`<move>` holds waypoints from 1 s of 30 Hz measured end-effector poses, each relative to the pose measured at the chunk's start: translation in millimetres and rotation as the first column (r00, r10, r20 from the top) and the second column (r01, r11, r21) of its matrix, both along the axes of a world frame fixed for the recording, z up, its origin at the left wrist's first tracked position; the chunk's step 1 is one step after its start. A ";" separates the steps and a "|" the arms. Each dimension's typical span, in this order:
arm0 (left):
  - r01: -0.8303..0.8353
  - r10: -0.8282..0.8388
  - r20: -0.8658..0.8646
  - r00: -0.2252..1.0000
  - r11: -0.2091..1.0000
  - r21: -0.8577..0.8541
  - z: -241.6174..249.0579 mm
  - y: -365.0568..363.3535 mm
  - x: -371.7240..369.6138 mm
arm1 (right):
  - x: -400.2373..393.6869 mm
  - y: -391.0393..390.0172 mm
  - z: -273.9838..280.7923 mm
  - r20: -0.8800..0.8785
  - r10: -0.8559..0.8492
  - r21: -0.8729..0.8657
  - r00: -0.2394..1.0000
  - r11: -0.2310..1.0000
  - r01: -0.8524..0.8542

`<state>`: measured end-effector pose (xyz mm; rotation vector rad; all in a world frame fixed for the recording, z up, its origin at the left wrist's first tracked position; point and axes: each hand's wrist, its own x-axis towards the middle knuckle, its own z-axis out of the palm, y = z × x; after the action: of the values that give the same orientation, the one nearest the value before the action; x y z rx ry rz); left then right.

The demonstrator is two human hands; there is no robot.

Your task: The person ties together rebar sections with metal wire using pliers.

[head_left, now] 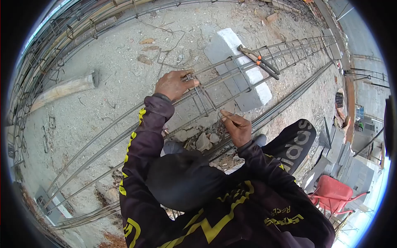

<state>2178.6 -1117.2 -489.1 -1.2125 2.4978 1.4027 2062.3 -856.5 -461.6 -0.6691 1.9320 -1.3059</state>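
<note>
Pinching the steel stirrups [207, 96] between thumb and fingers, the left hand [173, 85] meets the rebar frame [249, 89], while the right hand's [238, 131] fingertips press together just beside it.

An outdoor construction site is spreading across rough, gravel-strewn ground [124, 70], where long cages of steel reinforcement [285, 53] are stretching toward 2 o'clock and more bundled bars [53, 49] are curving along the edge from 9 to 11 o'clock. Pincers with orange-marked handles [259, 62] are resting on the steel near 1 o'clock, above a white-edged block [248, 74]. A red wheelbarrow [334, 193] is standing at 4 o'clock beside stacked grey slabs [351, 173], while loose stones [204, 141] are lying near the center.
</note>
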 end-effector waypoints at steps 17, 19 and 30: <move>-0.159 0.140 0.260 0.955 0.986 0.051 54.1 -16.0 175.5 | 29.0 -13.6 3.4 -0.207 0.319 -0.145 0.925 0.925 -0.352; -0.202 0.213 0.201 0.956 0.976 -0.075 62.2 -9.3 149.8 | 8.6 -12.7 2.0 -0.208 0.171 -0.098 0.963 0.976 -0.194; -0.062 0.062 0.010 0.998 0.968 0.244 6.2 -6.6 -1.5 | 5.3 -26.3 -35.2 -0.199 0.025 -0.223 0.980 0.972 -0.070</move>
<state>2177.1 -1123.7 -482.9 -1.2493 2.2197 1.6624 2067.6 -882.8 -496.8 -0.9857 1.9191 -1.4946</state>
